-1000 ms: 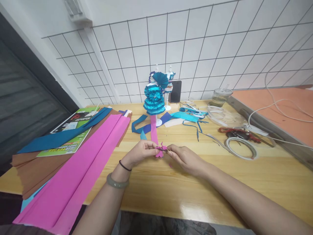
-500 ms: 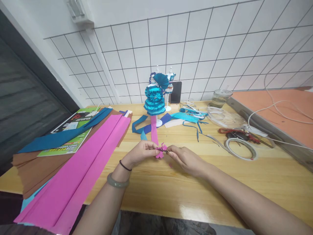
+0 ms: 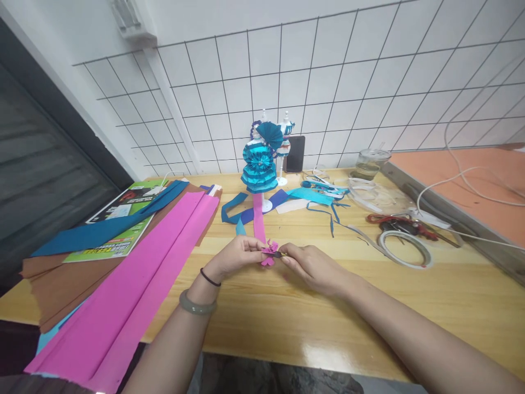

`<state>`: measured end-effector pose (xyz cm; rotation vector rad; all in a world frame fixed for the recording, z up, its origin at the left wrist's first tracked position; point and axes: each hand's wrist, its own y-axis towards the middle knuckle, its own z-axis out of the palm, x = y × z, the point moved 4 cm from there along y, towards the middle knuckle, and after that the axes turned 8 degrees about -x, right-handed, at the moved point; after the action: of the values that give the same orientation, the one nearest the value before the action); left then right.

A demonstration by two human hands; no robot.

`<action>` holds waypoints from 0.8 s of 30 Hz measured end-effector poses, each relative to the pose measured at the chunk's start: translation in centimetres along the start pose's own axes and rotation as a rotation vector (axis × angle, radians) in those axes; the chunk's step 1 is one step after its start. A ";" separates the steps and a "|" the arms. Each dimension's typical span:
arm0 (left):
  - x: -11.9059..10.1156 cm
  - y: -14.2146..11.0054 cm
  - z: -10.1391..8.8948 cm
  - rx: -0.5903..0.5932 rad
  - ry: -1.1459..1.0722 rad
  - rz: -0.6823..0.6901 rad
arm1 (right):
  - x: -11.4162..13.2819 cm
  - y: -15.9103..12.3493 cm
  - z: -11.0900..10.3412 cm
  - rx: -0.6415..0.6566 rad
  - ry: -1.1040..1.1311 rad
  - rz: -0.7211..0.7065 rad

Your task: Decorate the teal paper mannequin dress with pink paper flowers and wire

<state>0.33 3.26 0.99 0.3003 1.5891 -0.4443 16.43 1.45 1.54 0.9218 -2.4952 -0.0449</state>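
My left hand [image 3: 241, 256] pinches a small pink paper flower [image 3: 268, 261] with notched, petal-like edges, just above the table. From the other side, my right hand [image 3: 309, 265] is closed on what looks like small scissors [image 3: 278, 254], dark at the middle with a bit of yellow by the fingers. Their tip lies across the flower, partly hidden by paper and fingers. Behind the hands, a pink paper strip [image 3: 258, 219] runs back toward a small dress-form stand dressed in pleated teal paper [image 3: 260, 164].
Long pink crepe paper sheets [image 3: 135, 284], brown paper [image 3: 61, 279] and a magazine [image 3: 118, 241] cover the left side. At right lie a tape roll [image 3: 404, 249], dark tools [image 3: 404, 225] and a white cable [image 3: 471, 234]. Blue scraps [image 3: 311, 196] and a phone [image 3: 295, 154] are at the back.
The scissors have turned slightly in my right hand, so their dark middle and yellow part show more. The flower has shifted a little; my left hand stays almost in place.
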 end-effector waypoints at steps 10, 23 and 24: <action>0.1 0.0 0.2 0.038 -0.027 -0.018 | 0.1 0.0 0.1 0.010 -0.074 -0.021; -0.1 -0.2 0.3 0.063 -0.039 -0.013 | 0.1 -0.1 0.1 -0.012 -0.204 -0.044; -0.1 -0.2 0.3 0.066 -0.036 -0.013 | 0.1 -0.1 0.1 -0.009 -0.201 -0.043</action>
<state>0.50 2.98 1.10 0.3311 1.5443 -0.5105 16.36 1.31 1.51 1.0126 -2.6559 -0.1704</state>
